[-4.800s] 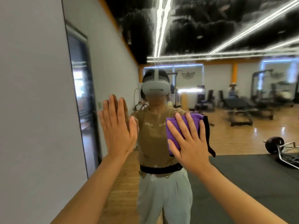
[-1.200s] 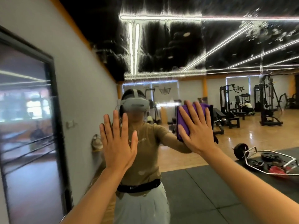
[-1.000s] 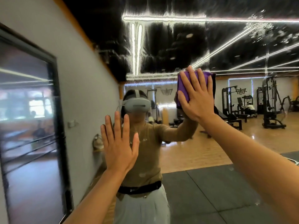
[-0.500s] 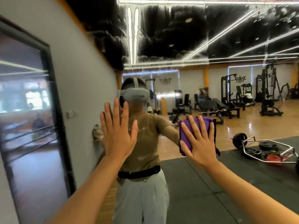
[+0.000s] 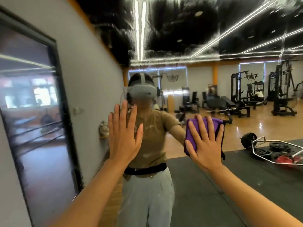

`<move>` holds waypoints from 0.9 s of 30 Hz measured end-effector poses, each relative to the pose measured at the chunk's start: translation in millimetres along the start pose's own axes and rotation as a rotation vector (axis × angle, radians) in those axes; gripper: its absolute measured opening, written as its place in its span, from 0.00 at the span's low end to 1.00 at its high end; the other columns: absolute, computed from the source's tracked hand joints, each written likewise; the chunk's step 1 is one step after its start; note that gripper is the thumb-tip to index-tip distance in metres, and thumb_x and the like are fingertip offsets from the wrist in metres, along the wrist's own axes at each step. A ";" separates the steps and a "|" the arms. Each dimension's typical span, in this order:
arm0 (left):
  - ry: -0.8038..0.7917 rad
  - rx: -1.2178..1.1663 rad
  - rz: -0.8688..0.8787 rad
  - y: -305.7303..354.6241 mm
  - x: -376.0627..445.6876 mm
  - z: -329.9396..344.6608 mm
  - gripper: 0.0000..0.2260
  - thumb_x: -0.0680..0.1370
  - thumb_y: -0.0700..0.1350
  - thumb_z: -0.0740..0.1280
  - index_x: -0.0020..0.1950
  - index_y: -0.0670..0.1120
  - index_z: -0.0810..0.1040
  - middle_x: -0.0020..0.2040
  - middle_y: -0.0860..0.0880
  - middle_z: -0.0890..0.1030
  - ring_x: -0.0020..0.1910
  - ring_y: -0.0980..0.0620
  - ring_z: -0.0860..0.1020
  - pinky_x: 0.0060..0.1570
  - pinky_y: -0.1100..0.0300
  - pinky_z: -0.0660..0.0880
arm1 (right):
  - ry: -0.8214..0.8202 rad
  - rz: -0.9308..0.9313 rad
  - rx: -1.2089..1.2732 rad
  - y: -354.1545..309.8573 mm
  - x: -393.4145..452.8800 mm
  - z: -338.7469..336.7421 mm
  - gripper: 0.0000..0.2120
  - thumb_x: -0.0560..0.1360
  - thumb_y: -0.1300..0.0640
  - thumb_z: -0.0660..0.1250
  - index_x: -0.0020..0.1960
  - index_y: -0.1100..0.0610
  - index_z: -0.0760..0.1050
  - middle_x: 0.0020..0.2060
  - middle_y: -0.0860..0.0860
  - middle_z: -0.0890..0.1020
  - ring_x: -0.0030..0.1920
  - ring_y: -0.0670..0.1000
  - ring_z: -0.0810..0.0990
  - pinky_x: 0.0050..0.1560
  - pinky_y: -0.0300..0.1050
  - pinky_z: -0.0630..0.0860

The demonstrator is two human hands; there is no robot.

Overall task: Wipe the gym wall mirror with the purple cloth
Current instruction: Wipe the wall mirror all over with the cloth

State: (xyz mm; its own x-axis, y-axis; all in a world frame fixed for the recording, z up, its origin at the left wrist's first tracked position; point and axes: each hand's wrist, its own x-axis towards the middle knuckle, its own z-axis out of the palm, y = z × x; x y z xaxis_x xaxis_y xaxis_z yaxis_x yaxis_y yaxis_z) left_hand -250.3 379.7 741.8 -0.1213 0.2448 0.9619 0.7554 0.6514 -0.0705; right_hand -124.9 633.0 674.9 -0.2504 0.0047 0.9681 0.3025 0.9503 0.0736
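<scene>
Head view: a person stands facing a wall mirror (image 5: 229,99), both arms raised to the glass.
Left hand: the left hand (image 5: 123,136) lies flat against the mirror, fingers straight and a little spread, thumb out to the side — it holds nothing.
Right hand: the right hand (image 5: 205,141) is spread wide, fingers straight, palm pressing a purple cloth (image 5: 191,130) onto the glass.
Cloth: folded into a thick pad with a dark edge on its right side; it sits between the palm and the mirror, at about chest height, to the right of the left hand and apart from it.
Reflection: the person (image 5: 147,145) appears in the mirror in a brown shirt, pale trousers and a black belt, wearing a grey headset (image 5: 143,92).
Mirror surface: streaked and smeared across the upper part, where the dark ceiling and light strips reflect.
Left of mirror: a grey wall with a dark-framed door (image 5: 37,112).
Reflected room: weight machines (image 5: 282,89), benches, a wooden floor, a black mat — and a hex bar with plates (image 5: 270,148) lying on it.
</scene>
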 end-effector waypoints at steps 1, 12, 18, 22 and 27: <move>-0.008 0.010 0.012 -3.5 -4.6 -0.4 0.30 0.83 0.54 0.57 0.83 0.48 0.53 0.83 0.45 0.47 0.82 0.45 0.43 0.79 0.45 0.42 | -0.028 -0.016 -0.015 -0.6 -24.5 3.9 0.29 0.84 0.38 0.47 0.81 0.48 0.55 0.82 0.52 0.52 0.80 0.63 0.53 0.74 0.74 0.49; -0.083 0.003 0.022 -19.8 -46.9 -6.9 0.31 0.83 0.57 0.56 0.83 0.48 0.53 0.83 0.42 0.50 0.82 0.42 0.47 0.79 0.41 0.46 | -0.062 -0.027 -0.027 1.0 -1.1 -5.3 0.30 0.84 0.38 0.46 0.82 0.48 0.52 0.82 0.53 0.52 0.81 0.60 0.50 0.74 0.74 0.51; -0.084 0.005 0.035 -22.3 -46.6 -6.1 0.31 0.83 0.57 0.56 0.83 0.49 0.51 0.83 0.42 0.50 0.82 0.42 0.46 0.79 0.42 0.45 | 0.081 0.024 -0.011 -5.3 68.7 -9.0 0.29 0.83 0.40 0.49 0.82 0.49 0.53 0.81 0.53 0.56 0.80 0.61 0.53 0.76 0.71 0.47; -0.079 -0.001 0.024 -20.8 -46.4 -6.9 0.31 0.83 0.57 0.56 0.83 0.48 0.53 0.83 0.42 0.50 0.82 0.42 0.47 0.79 0.44 0.43 | 0.074 -0.006 -0.013 -9.0 3.2 5.6 0.30 0.83 0.40 0.50 0.82 0.49 0.54 0.81 0.53 0.53 0.80 0.63 0.55 0.75 0.73 0.49; -0.103 0.007 0.024 -20.8 -48.5 -6.8 0.31 0.83 0.57 0.55 0.83 0.49 0.50 0.83 0.43 0.48 0.82 0.43 0.45 0.79 0.45 0.41 | -0.065 -0.062 -0.027 -6.2 -89.0 17.4 0.29 0.84 0.39 0.48 0.82 0.48 0.53 0.82 0.50 0.50 0.81 0.61 0.51 0.72 0.76 0.53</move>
State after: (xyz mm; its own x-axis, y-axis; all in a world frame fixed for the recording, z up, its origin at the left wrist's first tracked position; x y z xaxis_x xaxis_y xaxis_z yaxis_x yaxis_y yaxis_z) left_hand -255.8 349.3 698.4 -0.1690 0.3331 0.9276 0.7547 0.6490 -0.0955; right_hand -120.5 632.1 584.1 -0.3282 -0.0328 0.9440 0.3089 0.9407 0.1401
